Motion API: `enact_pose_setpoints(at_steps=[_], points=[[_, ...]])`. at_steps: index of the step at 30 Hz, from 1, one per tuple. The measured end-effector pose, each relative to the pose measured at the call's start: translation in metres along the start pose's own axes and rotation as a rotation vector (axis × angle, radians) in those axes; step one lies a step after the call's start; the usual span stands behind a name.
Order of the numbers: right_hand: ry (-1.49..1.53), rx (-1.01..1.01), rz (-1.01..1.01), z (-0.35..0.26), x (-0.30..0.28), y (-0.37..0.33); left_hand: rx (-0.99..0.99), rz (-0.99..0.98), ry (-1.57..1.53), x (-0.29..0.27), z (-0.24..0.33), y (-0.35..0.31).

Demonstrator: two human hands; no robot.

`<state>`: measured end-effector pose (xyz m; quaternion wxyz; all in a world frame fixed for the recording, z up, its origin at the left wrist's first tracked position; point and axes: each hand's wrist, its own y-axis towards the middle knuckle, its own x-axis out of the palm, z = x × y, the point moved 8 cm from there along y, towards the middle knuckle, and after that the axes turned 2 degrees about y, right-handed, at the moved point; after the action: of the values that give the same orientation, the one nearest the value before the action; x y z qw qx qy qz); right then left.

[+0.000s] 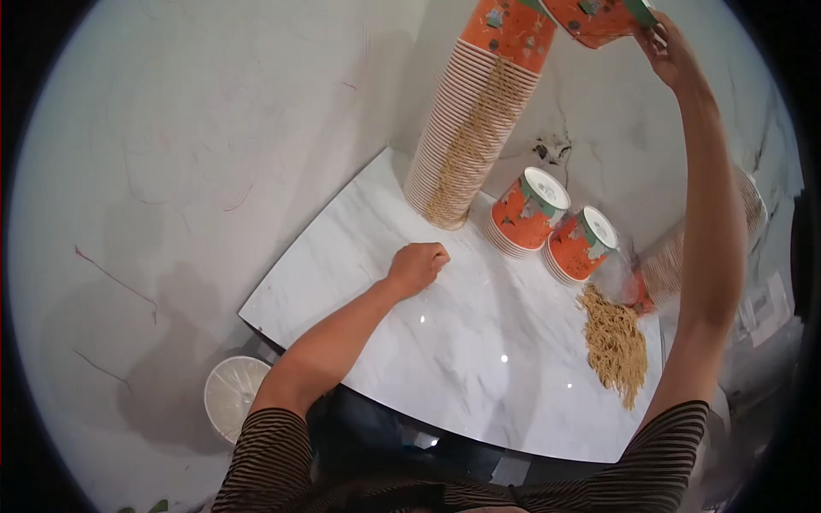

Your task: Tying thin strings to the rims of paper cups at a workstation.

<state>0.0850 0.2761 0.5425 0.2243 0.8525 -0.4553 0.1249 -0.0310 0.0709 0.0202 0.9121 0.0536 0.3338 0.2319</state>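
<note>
1. One view only, from the head camera looking down: the person's right hand [665, 47] is raised high at the top edge, well above the white marble table [445, 342].
2. That hand's fingers [654, 34] are curled over the rim of an orange paper cup [594, 17], grasping it. The cup lies to the left of the fingers, tilted, partly cut off by the top edge.
3. The held cup sits just beside the top of a tall stack of orange cups [475, 120], which leans up from the table's far edge against the marble wall. Whether the cup touches the stack I cannot tell.
4. The left hand [417, 267] rests on the table near the foot of the tall stack, clenched into a fist. It holds nothing that I can see.
5. Two short stacks of the same cups [560, 227] stand side by side to the right of the tall one, rims tipped toward the viewer.
6. Further right a long stack of cups [676, 265] lies on its side, partly behind the right forearm.
7. A pile of tan shredded paper [616, 342] lies on the table just in front of it.
8. A white round bin [233, 395] stands on the floor, below the table's left corner.
</note>
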Motion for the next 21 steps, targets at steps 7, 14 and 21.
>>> enact_pose_setpoints(at_steps=[7, 14, 21], points=[[-0.836, -0.624, 1.391, -0.067, -0.055, -0.014, 0.027, -0.004, -0.092, -0.003, 0.024, 0.003], [-0.752, -0.517, 1.329, -0.047, -0.126, 0.031, 0.013, 0.034, -0.076, -0.008, -0.001, -0.001], [-0.718, -0.543, 1.485, -0.073, -0.099, 0.024, 0.081, 0.023, -0.018, 0.005, 0.022, 0.01]])
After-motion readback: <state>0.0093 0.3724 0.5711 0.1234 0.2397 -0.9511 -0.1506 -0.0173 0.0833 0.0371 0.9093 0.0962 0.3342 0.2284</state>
